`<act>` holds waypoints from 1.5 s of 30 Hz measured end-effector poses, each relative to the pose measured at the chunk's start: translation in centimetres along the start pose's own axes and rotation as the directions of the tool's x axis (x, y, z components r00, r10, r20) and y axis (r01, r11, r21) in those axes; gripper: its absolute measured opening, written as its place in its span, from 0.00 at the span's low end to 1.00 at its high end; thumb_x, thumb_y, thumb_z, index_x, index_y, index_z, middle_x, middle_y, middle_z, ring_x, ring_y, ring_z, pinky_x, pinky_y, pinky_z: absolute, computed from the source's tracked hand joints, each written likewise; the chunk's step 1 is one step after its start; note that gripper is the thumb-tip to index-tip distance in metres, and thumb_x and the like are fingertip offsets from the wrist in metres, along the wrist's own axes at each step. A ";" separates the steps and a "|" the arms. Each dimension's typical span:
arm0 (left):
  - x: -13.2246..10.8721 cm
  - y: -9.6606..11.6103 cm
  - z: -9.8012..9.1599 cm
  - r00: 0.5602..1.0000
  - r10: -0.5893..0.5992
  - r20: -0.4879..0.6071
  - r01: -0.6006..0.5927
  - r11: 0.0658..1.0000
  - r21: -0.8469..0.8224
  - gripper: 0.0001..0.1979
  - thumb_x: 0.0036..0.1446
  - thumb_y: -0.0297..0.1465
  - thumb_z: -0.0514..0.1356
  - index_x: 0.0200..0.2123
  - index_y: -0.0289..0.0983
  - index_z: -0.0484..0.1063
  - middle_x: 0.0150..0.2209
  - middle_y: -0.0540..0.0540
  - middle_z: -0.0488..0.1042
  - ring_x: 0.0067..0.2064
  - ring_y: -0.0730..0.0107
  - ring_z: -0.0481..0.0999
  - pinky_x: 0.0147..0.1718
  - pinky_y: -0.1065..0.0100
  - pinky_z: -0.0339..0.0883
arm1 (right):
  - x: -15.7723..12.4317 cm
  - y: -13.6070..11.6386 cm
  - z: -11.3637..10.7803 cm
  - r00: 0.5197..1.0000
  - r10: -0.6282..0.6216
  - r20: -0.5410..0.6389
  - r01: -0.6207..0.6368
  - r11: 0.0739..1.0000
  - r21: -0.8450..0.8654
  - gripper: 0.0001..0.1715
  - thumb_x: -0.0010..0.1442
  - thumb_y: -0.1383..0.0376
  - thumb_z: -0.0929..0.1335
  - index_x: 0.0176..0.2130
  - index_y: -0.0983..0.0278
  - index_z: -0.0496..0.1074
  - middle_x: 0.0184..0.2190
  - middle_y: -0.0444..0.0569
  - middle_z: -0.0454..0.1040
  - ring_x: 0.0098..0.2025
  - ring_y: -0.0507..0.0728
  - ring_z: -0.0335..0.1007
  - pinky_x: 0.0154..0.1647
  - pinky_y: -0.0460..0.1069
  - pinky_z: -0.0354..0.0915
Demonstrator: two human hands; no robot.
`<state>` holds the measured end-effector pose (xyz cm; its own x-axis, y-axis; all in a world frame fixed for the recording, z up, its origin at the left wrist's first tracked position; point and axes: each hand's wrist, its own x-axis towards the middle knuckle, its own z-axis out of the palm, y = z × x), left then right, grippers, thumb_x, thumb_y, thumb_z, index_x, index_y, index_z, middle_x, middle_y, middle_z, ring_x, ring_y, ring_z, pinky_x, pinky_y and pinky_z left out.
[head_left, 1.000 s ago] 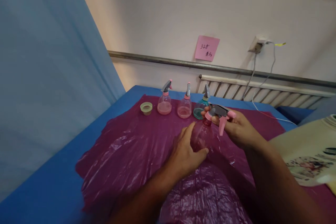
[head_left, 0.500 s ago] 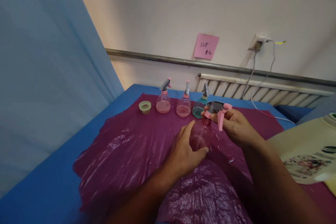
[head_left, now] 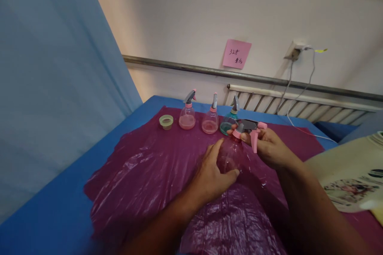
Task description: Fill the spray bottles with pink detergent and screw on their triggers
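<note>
Right fingers (head_left: 245, 138) clamp the pink-grey plastic sprayer head (head_left: 247, 126), already atop its round translucent-red bottle (head_left: 229, 156) (left fingers (head_left: 215, 150) hold this); tightness unclear.

With our left grip (head_left: 212, 173) curved around the body of a reddish spray bottle (head_left: 229, 155) and our right grip (head_left: 272, 149) at its pink collar (head_left: 237, 134), we hold it above the purple plastic sheet (head_left: 143, 175) spread over the blue bench (head_left: 56, 207). Toward the far edge we see a pale green cup (head_left: 166, 121) nearest the far left corner, then two pink-collared bottles (head_left: 187, 118) holding pink liquid, then a teal bottle (head_left: 228, 124). Toward the right edge, a cream jug (head_left: 338, 163) shows beyond our right forearm (head_left: 308, 195).
</note>
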<state>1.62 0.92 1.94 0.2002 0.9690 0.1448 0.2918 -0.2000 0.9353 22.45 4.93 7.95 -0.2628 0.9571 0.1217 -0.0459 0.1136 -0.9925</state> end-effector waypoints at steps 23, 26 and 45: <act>0.2 -0.4 -0.2 0.998 -0.017 -0.062 0.023 0.996 0.091 0.49 0.52 0.37 0.76 0.76 0.46 0.65 0.70 0.39 0.72 0.71 0.43 0.73 0.73 0.43 0.66 | 0.6 0.6 0.1 0.996 0.014 -0.093 -0.019 0.999 -0.051 0.32 0.49 0.45 0.87 0.47 0.59 0.89 0.42 0.53 0.88 0.55 0.68 0.82 0.61 0.61 0.75; 0.2 -0.3 -0.3 0.998 -0.003 -0.068 0.012 0.991 0.131 0.49 0.52 0.37 0.75 0.76 0.47 0.64 0.70 0.40 0.71 0.71 0.43 0.72 0.73 0.44 0.65 | 0.8 0.9 0.0 0.994 0.026 -0.109 -0.032 0.998 -0.051 0.31 0.48 0.45 0.87 0.47 0.57 0.89 0.41 0.51 0.88 0.53 0.67 0.82 0.60 0.59 0.74; 0.3 0.2 -0.5 0.996 -0.022 -0.081 0.039 0.976 0.216 0.49 0.51 0.39 0.75 0.76 0.45 0.65 0.67 0.38 0.73 0.69 0.40 0.73 0.71 0.43 0.66 | 1.7 3.2 0.8 0.974 0.039 -0.225 -0.022 0.997 0.078 0.25 0.48 0.50 0.88 0.37 0.60 0.83 0.33 0.45 0.83 0.35 0.55 0.74 0.42 0.51 0.71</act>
<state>1.30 1.23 2.28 0.1176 0.9817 0.1495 0.4944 -0.1885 0.8486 21.10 6.76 5.01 -0.0412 0.9962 0.0768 -0.1151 0.0716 -0.9908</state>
